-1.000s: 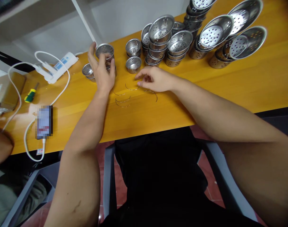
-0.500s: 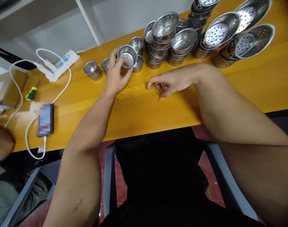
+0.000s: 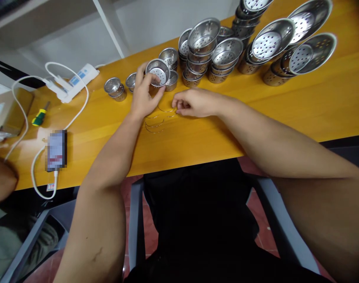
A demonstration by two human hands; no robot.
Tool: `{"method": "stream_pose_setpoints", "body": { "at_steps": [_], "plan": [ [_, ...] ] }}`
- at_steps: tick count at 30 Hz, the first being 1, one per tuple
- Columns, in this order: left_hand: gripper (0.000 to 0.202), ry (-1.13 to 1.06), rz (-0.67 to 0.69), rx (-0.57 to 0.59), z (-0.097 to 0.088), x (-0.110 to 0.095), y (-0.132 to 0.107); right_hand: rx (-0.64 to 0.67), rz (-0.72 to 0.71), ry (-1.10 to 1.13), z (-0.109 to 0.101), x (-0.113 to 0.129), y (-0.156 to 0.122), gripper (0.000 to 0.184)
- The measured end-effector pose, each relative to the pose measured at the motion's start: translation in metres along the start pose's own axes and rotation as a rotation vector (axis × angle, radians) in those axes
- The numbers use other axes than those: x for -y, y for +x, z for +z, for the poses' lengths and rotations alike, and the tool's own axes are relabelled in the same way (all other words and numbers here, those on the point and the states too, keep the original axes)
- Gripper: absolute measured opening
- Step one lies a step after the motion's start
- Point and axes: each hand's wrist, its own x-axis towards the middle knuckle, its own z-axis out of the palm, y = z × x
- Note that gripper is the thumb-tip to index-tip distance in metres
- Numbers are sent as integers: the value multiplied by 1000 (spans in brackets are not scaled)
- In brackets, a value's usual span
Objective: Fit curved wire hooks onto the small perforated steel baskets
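Note:
My left hand (image 3: 146, 89) is closed on a small perforated metal cup (image 3: 158, 73), its fingers around the rim and one fingertip inside. The cup's open mouth faces me, with the holed bottom showing. To its right, my right hand (image 3: 187, 103) is pinched just above the table on a thin curved wire (image 3: 171, 116), whose end sticks out to the left of the fingers. Between and below my hands, several more curved wires (image 3: 154, 125) lie on the wood. Another small perforated cup (image 3: 171, 81) stands right behind the held one.
Stacks of perforated cups (image 3: 203, 37) line the back of the yellow wooden table (image 3: 191, 143), with larger ones (image 3: 315, 55) at right. A small stack (image 3: 115, 89), a power strip (image 3: 81, 80), a screwdriver (image 3: 39, 116) and a cabled phone (image 3: 56, 150) are at left. Another person's arm (image 3: 2, 179) shows.
My right hand has moved left toward the cup, its fingers closing, and the wire that lay under it has moved along with it. My left hand keeps holding the cup in place.

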Motion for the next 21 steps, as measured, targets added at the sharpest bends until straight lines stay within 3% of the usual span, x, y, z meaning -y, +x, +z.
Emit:
{"method": "stream_pose_setpoints", "body": {
  "at_steps": [3, 9, 17, 21],
  "plan": [
    [63, -26, -39, 25, 0, 0, 1, -21, -23, -35, 1, -9, 2, 50],
    [61, 6, 1, 44, 3, 1, 1, 23, -24, -167, 2, 1, 2, 31],
    [62, -32, -20, 42, 5, -2, 1, 167, 107, -356, 3, 5, -6, 13],
    [61, 5, 13, 39, 5, 1, 1, 215, 170, -399, -8, 30, -11, 11]
  ]
}}
